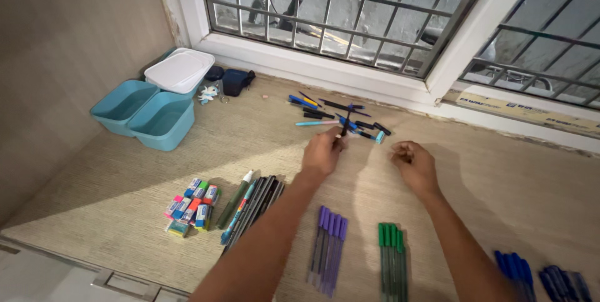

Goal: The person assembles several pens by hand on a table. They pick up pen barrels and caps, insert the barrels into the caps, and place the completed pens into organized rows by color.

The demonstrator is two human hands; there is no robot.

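My left hand (322, 152) is stretched forward over the woven mat and pinches a dark pen (345, 124) that stands nearly upright from its fingers. Just beyond it lies a loose heap of mixed pens (331, 114) in blue, black, yellow and teal. My right hand (414, 163) hovers to the right of the heap with the fingers curled in and nothing visible in them. Closer to me lie sorted rows: purple pens (329, 249), green pens (392, 258), blue pens (514, 272) and darker blue ones (565, 283).
Left of the purple row lie black and green pens with a marker (251, 207) and a block of coloured erasers (191, 205). Teal bins (147, 114), a white-lidded box (180, 70) and a dark pouch (237, 80) stand at the back left under the barred window (350, 8).
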